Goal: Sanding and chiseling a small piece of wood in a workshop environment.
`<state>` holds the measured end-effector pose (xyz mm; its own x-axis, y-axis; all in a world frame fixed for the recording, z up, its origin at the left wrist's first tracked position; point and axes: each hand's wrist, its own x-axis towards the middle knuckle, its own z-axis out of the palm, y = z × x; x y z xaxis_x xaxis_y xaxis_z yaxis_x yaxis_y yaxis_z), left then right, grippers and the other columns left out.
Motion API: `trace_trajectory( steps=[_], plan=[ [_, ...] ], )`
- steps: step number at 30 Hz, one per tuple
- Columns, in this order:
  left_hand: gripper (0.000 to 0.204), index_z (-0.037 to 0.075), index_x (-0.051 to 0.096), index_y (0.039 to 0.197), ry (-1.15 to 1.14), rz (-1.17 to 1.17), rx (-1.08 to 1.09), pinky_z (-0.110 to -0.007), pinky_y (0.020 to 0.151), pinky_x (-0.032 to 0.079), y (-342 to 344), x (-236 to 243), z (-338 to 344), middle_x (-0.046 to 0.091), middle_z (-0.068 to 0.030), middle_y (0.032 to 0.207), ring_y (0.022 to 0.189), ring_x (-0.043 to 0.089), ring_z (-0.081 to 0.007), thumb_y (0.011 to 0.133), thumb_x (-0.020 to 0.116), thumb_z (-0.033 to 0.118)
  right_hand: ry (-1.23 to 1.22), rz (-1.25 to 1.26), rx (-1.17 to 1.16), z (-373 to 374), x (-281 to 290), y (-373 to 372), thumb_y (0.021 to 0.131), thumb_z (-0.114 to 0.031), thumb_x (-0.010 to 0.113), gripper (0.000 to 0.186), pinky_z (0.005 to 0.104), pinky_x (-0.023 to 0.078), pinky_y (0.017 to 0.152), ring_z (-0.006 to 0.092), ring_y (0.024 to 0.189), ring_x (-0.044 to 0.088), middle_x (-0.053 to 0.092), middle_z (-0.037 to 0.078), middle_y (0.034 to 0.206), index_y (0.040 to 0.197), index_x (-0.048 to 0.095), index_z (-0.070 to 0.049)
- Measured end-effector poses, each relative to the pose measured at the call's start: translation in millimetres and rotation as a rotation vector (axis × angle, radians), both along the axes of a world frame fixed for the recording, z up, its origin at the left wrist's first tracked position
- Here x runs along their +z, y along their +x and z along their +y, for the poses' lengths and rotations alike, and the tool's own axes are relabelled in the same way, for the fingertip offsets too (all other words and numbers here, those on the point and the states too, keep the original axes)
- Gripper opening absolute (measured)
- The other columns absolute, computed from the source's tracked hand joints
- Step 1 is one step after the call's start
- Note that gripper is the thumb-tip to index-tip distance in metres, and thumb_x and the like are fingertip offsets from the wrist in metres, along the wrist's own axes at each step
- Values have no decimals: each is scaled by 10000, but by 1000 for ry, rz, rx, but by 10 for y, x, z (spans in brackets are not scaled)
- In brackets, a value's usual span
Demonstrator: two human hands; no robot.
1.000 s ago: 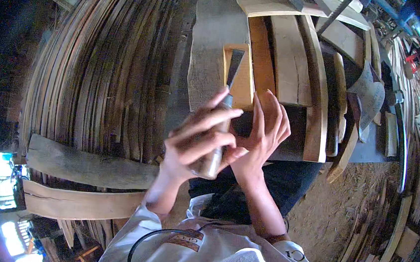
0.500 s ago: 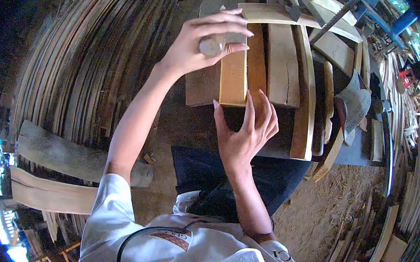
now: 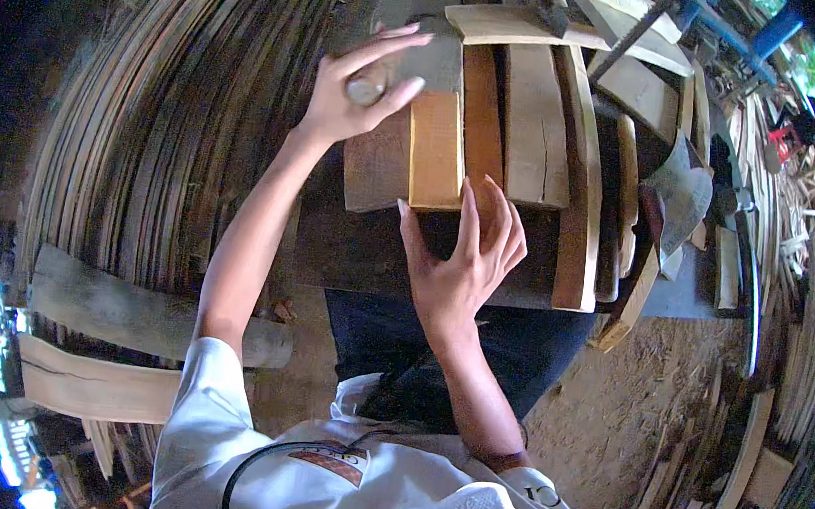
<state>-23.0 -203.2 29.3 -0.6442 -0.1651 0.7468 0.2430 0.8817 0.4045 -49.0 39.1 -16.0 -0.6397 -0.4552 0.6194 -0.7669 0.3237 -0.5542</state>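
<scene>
My right hand has its thumb at one near corner of an orange-brown wooden block and its fingers at the other, gripping the end. The block's far part looks grey. To the upper left, my left hand is raised over the wood, fingers stretched and thumb apart. A round, pale-ended object sits between thumb and forefinger; its kind cannot be made out. Beneath that hand lies a darker brown block, against the orange block's left side. A reddish-brown board lies along its right.
More boards lie rightward on the dark bench. A curved wooden piece crosses their far ends. A handsaw and a narrow saw blade lie among offcuts. Stacked planks fill the left side.
My left hand has moved left, away from above the orange block, with the round-ended object still in it. My right hand stays at the block's near end. The whole view has shifted slightly.
</scene>
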Motion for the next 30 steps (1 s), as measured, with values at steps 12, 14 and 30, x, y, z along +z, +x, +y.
trace_trajectory(
  steps=[12,14,30],
  plan=[
    [321,34,601,1293,239,-128,11,-351,1093,390,302,-188,106,613,-106,1334,1274,540,-200,1025,516,190,4,-7,19,-8,-6,-36,764,-394,804,690,526,334,1029,402,1260,426,473,194,1395,1309,547,-59],
    [311,38,609,1281,216,-65,36,-331,1079,401,295,-173,30,630,-106,1309,1266,556,-214,1015,527,177,-62,15,10,-46,57,-27,743,-381,833,709,490,323,1050,386,1255,440,489,212,1356,1304,567,-39],
    [429,81,620,1265,241,-195,425,-452,1050,453,605,99,1862,544,-196,1378,1316,493,-381,844,698,96,-43,267,-142,1002,631,-1164,843,-86,688,358,444,423,1024,336,1202,546,599,180,1251,1186,636,1]
  ],
)
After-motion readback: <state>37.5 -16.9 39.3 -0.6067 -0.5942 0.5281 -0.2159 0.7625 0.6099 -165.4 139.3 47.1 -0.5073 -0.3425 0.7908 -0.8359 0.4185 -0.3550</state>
